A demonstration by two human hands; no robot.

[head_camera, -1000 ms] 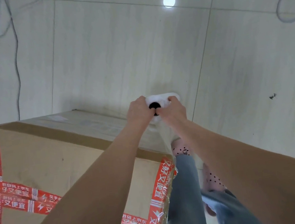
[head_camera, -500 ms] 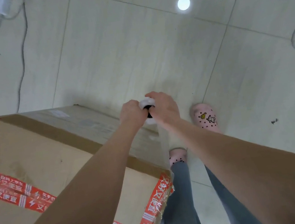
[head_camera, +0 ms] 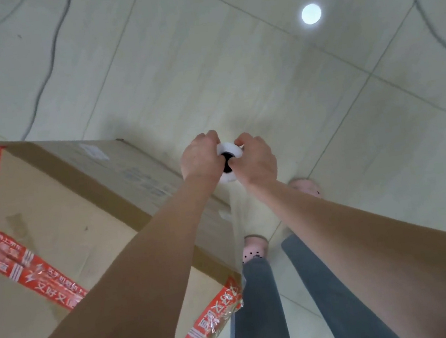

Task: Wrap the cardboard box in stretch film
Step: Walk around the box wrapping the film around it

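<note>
A large cardboard box [head_camera: 60, 220] with red printed tape stands on the floor at the lower left. I look down the end of a white roll of stretch film [head_camera: 229, 150], upright beside the box's right side. My left hand [head_camera: 200, 160] grips the roll's top from the left and my right hand [head_camera: 256, 158] grips it from the right. Clear film [head_camera: 235, 235] runs down from the roll along the box's near right corner, and shiny film covers the tape at that corner.
Pale tiled floor [head_camera: 202, 71] lies all around. Grey cables trail across it at the upper left [head_camera: 54, 40] and upper right [head_camera: 423, 11]. My legs in grey trousers and pink slippers [head_camera: 253, 250] stand right next to the box's near corner.
The view has swung so the box sits further left and lower. My hands and the roll stayed together beside the box while my feet stepped along its right side.
</note>
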